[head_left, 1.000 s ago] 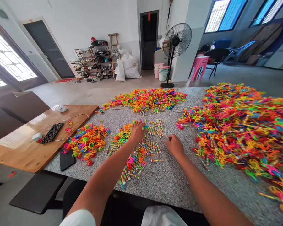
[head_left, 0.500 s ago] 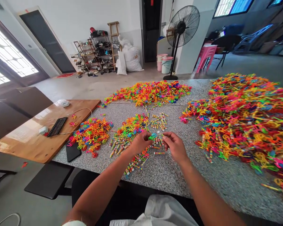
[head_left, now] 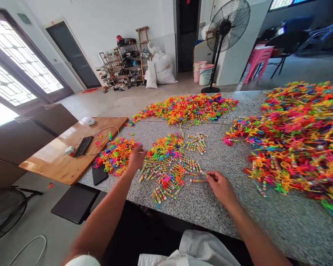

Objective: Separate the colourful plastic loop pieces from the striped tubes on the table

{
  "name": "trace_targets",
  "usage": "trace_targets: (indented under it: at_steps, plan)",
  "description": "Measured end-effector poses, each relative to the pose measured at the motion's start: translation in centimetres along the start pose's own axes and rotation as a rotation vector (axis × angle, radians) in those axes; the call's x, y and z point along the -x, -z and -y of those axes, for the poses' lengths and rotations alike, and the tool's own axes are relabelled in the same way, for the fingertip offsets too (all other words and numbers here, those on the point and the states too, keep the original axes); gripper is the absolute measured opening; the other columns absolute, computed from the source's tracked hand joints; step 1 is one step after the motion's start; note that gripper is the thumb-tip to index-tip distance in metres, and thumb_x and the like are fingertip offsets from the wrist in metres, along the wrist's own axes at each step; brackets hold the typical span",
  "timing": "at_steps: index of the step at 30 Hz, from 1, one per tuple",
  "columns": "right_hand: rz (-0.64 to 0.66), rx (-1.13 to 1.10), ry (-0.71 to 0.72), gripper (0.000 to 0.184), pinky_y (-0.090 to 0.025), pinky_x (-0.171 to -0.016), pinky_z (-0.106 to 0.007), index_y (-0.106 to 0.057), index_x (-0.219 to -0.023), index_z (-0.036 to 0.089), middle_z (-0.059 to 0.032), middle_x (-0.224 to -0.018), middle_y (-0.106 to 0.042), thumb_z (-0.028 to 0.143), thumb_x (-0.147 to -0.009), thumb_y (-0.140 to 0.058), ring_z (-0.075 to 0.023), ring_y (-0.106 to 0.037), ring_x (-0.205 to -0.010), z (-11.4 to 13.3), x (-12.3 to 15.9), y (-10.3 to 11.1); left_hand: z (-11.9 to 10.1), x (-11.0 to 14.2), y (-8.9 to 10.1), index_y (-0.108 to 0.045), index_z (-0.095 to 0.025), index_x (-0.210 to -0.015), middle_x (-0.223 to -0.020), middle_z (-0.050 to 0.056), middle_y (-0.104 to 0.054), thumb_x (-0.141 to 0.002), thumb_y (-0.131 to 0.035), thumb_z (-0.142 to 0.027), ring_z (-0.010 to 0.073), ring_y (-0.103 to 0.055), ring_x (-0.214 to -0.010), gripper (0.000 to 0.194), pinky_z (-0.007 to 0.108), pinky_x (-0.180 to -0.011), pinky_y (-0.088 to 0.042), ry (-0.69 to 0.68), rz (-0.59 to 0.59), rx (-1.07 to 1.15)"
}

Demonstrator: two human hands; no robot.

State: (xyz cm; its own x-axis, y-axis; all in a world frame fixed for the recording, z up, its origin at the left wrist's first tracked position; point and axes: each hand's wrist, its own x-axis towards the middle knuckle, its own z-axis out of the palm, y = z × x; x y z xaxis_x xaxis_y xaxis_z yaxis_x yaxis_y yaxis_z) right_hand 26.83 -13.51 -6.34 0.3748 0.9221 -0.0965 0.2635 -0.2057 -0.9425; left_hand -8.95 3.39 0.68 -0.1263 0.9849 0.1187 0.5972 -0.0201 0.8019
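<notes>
My right hand [head_left: 221, 186] pinches a short printed stick [head_left: 203, 172] just above the granite table, its white end pointing left. My left hand [head_left: 136, 158], slightly blurred, is between two piles with its fingers apart and nothing visible in them. Beside it on the left spreads a pile of coloured plastic pieces [head_left: 116, 157]. Above that pile's far edge shows a green and blue plastic piece [head_left: 110, 136]. Between my hands lie many printed sticks [head_left: 166, 167], with looped plastic pieces [head_left: 166, 146] heaped behind them. More sticks [head_left: 197, 143] form a small group farther back.
A large mixed heap [head_left: 299, 136] covers the table's right side, and another heap [head_left: 185, 107] lies along the back. At left, a wooden board [head_left: 55, 155] carries a keyboard [head_left: 83, 146]. A black phone-like slab [head_left: 99, 175] lies by the left pile. Beyond stands a fan [head_left: 224, 27].
My left hand came back from the middle pile with a green and blue piece, met my right hand, then swung left and let it go. My right hand moved slightly nearer, still pinching a stick.
</notes>
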Motion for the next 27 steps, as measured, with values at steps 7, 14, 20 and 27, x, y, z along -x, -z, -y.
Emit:
trace_targets:
  at_steps: [7,14,20,27]
  plan:
    - [0.139,0.282,0.231,0.023,-0.050,-0.081,-0.036,-0.068,-0.103,0.026,-0.0043,-0.095,-0.077,0.035,-0.089,-0.051,-0.0251,-0.071,-0.086,1.6,1.7,-3.8,-2.5,3.0,-7.1,-0.065,-0.016,-0.119,-0.121,0.020,-0.066,-0.091,-0.059,-0.044,0.0321,-0.063,-0.115,0.041,0.041,-0.097,-0.046,-0.173,0.288,-0.615]
    - [0.095,0.210,0.197,0.020,-0.050,-0.077,-0.036,-0.067,-0.097,0.025,-0.0041,-0.088,-0.075,0.037,-0.087,-0.055,-0.0251,-0.069,-0.082,1.5,1.9,-3.5,-1.9,1.4,-7.7,-0.065,-0.016,-0.112,-0.096,0.011,-0.070,-0.075,-0.070,-0.020,0.0272,-0.067,-0.100,0.037,0.036,-0.089,-0.049,0.010,0.302,-0.305]
    - [0.188,-0.204,0.068,0.027,-0.048,-0.055,-0.030,-0.065,-0.100,0.024,-0.0031,-0.083,-0.072,0.046,-0.084,-0.064,-0.0183,-0.060,-0.061,3.7,2.3,-4.9,-2.5,4.1,-6.5,-0.064,-0.016,-0.089,-0.079,0.001,-0.060,-0.082,-0.065,-0.039,0.0138,-0.061,-0.074,0.024,0.030,-0.075,-0.056,0.117,0.426,0.287]
    - [0.267,-0.627,-0.063,0.036,-0.042,-0.043,-0.024,-0.063,-0.097,0.022,0.0014,-0.077,-0.067,0.048,-0.075,-0.074,-0.0112,-0.050,-0.050,6.4,1.7,-6.0,-5.8,8.6,-7.4,-0.067,-0.017,-0.095,-0.086,0.002,-0.059,-0.068,-0.080,-0.050,0.0105,-0.055,-0.071,0.045,0.025,-0.067,-0.053,0.199,0.639,0.682]
